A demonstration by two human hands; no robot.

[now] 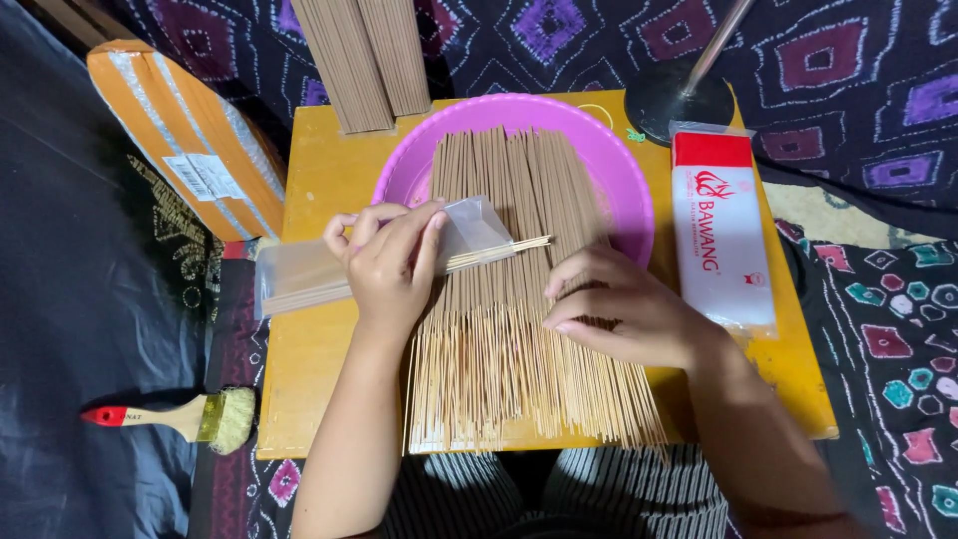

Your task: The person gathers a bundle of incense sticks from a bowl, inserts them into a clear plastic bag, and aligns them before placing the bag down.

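My left hand holds a clear plastic sleeve. My fingers are closed around it, near its open end. A thin bunch of incense sticks pokes out of that open end and points to the right. The sleeve lies sideways, and its far end hangs past the left edge of the small yellow table.

My right hand rests on a big pile of loose sticks. My fingers are bent and pinched together on a few sticks, but I cannot tell how many. The pile is spread like a fan. Its top lies in a round pink bowl, and its bottom ends reach the near edge of the table.

To the right of the bowl lies a flat white and red packet. Behind the bowl stand two brown bundles of sticks. An orange box leans to the left of the table. A paint brush with a red handle lies on the dark cloth at the lower left. A round black stand base sits at the table's back right corner.
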